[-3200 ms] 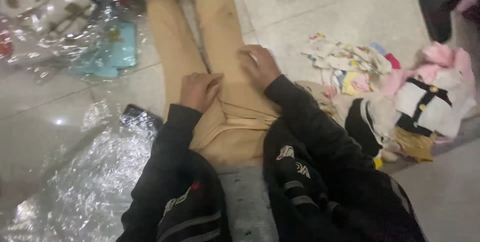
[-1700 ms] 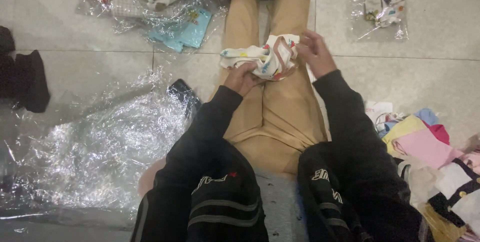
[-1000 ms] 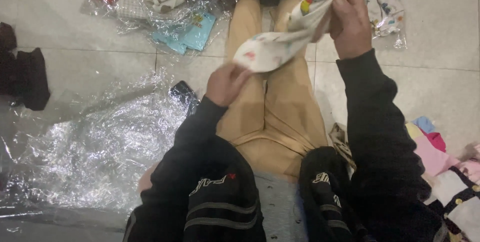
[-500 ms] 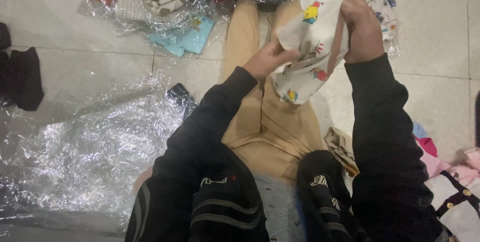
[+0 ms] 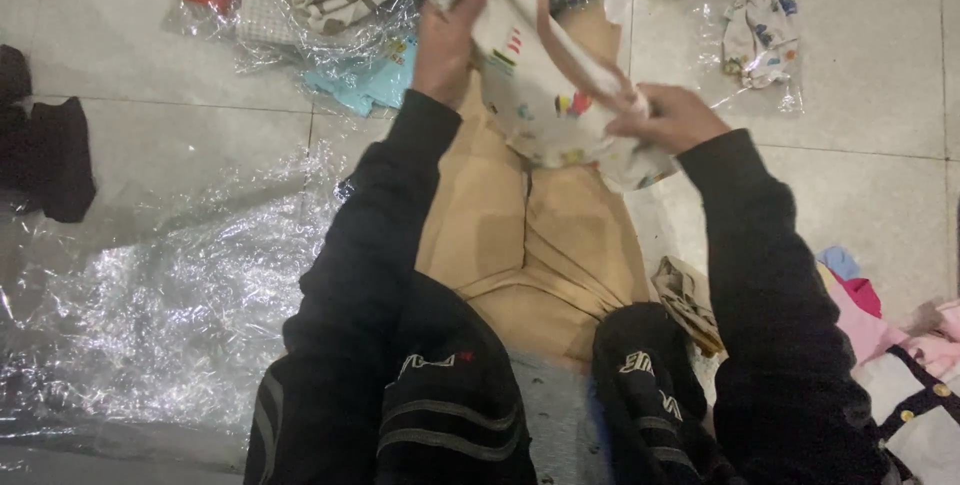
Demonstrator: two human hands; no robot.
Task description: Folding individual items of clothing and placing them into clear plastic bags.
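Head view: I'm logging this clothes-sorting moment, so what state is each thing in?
Printed cream garment: lifted, stretched between both hands.
Left hand: closed grip on its top end.
Right hand: pinching its lower edge.
Tan trousers: flat on the floor.
Bagged garment: sealed in clear plastic.
Plastic sheet: crumpled, spread out.

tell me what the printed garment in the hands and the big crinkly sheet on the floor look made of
Printed garment: soft cream fabric, likely cotton knit; matte, and it folds and droops between left hand and right hand. Crinkly sheet: thin clear plastic film; glossy, wrinkled, tiles showing through.
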